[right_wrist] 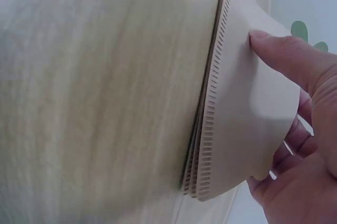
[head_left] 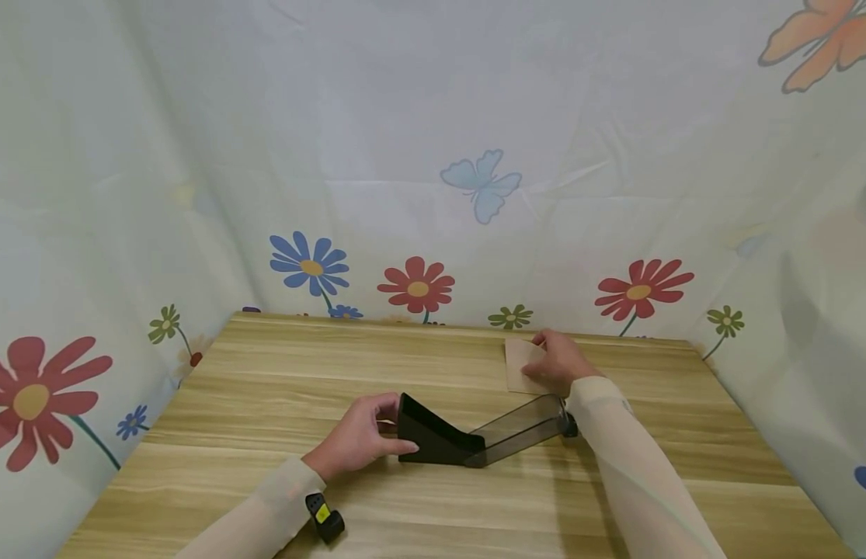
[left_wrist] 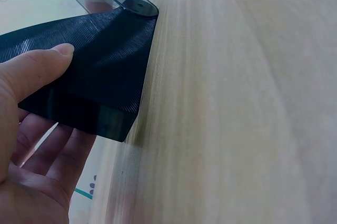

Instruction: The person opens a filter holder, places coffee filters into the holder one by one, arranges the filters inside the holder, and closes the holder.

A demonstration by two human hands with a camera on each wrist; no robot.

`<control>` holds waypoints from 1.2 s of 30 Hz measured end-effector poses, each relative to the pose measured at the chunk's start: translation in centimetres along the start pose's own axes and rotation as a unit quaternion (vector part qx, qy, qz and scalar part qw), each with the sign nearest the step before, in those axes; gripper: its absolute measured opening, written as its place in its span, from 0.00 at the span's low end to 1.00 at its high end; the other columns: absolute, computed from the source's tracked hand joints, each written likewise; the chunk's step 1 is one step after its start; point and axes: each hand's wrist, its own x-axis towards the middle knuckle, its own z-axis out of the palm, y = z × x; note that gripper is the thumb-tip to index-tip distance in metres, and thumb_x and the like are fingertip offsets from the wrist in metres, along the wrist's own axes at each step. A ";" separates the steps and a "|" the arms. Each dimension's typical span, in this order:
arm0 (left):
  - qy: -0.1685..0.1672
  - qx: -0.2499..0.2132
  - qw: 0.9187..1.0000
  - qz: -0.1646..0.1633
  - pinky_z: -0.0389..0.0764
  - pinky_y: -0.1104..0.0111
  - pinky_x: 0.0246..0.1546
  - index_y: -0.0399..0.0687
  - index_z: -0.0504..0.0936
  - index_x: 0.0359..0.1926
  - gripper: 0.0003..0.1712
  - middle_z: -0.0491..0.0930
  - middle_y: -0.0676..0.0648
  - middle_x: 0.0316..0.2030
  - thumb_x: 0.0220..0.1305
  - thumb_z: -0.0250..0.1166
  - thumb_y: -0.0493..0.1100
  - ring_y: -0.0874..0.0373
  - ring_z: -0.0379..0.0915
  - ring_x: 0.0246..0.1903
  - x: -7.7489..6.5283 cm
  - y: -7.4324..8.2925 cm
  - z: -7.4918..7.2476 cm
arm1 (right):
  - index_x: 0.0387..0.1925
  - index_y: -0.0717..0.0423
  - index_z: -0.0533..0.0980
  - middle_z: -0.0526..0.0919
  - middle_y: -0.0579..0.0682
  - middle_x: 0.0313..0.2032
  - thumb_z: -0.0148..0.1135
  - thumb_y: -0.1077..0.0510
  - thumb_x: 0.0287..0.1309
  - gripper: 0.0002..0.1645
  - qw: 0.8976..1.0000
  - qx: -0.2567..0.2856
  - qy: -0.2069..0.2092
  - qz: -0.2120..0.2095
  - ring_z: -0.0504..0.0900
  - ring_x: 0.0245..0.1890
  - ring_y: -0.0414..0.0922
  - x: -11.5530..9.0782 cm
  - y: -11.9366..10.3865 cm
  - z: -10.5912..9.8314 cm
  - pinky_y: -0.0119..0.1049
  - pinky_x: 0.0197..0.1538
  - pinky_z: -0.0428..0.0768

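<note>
A black wedge-shaped filter holder [head_left: 436, 441] rests on the wooden table, its smoky transparent lid [head_left: 518, 428] swung out to the right. My left hand [head_left: 356, 436] grips the holder at its tall end. The left wrist view shows the thumb on the ribbed side of the holder [left_wrist: 102, 66] and the other fingers partly hidden behind it. Further back, my right hand [head_left: 560, 363] pinches a small stack of brown paper coffee filters [head_left: 518, 359]. In the right wrist view the filters [right_wrist: 231, 103] have crimped edges, which stand at the table surface, and the thumb presses their face.
The wood-grain table [head_left: 300, 357] runs back to a hanging cloth [head_left: 377, 155] printed with flowers and butterflies. The same cloth rises at the left and right sides. Black wrist devices [head_left: 325, 519] sit on both sleeves; the right one is close to the lid's far end.
</note>
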 end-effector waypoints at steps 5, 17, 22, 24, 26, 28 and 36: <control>0.002 0.005 1.000 -0.003 0.83 0.71 0.51 0.56 0.82 0.41 0.17 0.86 0.53 0.43 0.53 0.81 0.47 0.57 0.84 0.45 -0.1 0.1 0.0 | 0.54 0.63 0.75 0.81 0.60 0.49 0.77 0.52 0.53 0.31 1.000 0.021 -0.004 0.000 0.77 0.44 0.53 0.1 0.1 -0.4 0.49 0.51 0.78; 0.003 0.002 1.000 0.000 0.84 0.68 0.53 0.57 0.83 0.41 0.18 0.86 0.53 0.43 0.53 0.81 0.48 0.57 0.84 0.45 -0.1 -0.1 0.0 | 0.34 0.57 0.80 0.80 0.51 0.34 0.73 0.55 0.59 0.11 0.999 0.027 -0.013 -0.014 0.75 0.35 0.47 -0.1 -0.2 -1.0 0.38 0.38 0.75; 0.003 0.001 1.000 0.000 0.84 0.68 0.52 0.57 0.83 0.41 0.18 0.86 0.53 0.43 0.53 0.81 0.48 0.57 0.84 0.45 -0.1 -0.1 0.0 | 0.32 0.56 0.80 0.80 0.50 0.32 0.73 0.54 0.60 0.10 0.999 0.022 -0.014 -0.021 0.76 0.34 0.47 0.3 0.2 -0.8 0.39 0.39 0.75; 0.004 0.002 1.000 0.000 0.83 0.68 0.52 0.57 0.83 0.41 0.18 0.86 0.54 0.43 0.53 0.81 0.48 0.57 0.84 0.45 -0.1 -0.1 0.0 | 0.31 0.55 0.81 0.80 0.50 0.31 0.72 0.53 0.61 0.10 0.999 0.022 -0.017 -0.021 0.76 0.33 0.47 0.5 0.5 -0.8 0.39 0.38 0.75; 0.004 0.004 1.000 -0.002 0.83 0.68 0.52 0.57 0.83 0.41 0.18 0.86 0.54 0.43 0.53 0.81 0.48 0.57 0.84 0.45 -0.1 -0.1 0.0 | 0.30 0.54 0.81 0.79 0.48 0.30 0.71 0.53 0.62 0.10 0.999 0.021 -0.019 -0.020 0.75 0.32 0.46 0.6 0.7 -0.7 0.38 0.37 0.74; 0.005 0.006 1.000 -0.004 0.83 0.69 0.52 0.57 0.83 0.41 0.18 0.86 0.54 0.43 0.53 0.81 0.48 0.57 0.84 0.45 -0.1 0.0 0.0 | 0.28 0.53 0.80 0.77 0.47 0.27 0.70 0.52 0.63 0.11 0.999 0.019 -0.019 -0.025 0.74 0.30 0.45 0.7 0.8 -0.7 0.38 0.35 0.73; 0.004 -0.001 1.000 -0.007 0.84 0.68 0.52 0.56 0.83 0.41 0.17 0.85 0.53 0.43 0.53 0.81 0.47 0.56 0.83 0.45 -0.1 0.0 0.0 | 0.34 0.57 0.82 0.79 0.48 0.28 0.71 0.54 0.59 0.10 0.999 0.004 -0.003 -0.045 0.75 0.31 0.45 1.0 0.9 -0.7 0.38 0.36 0.73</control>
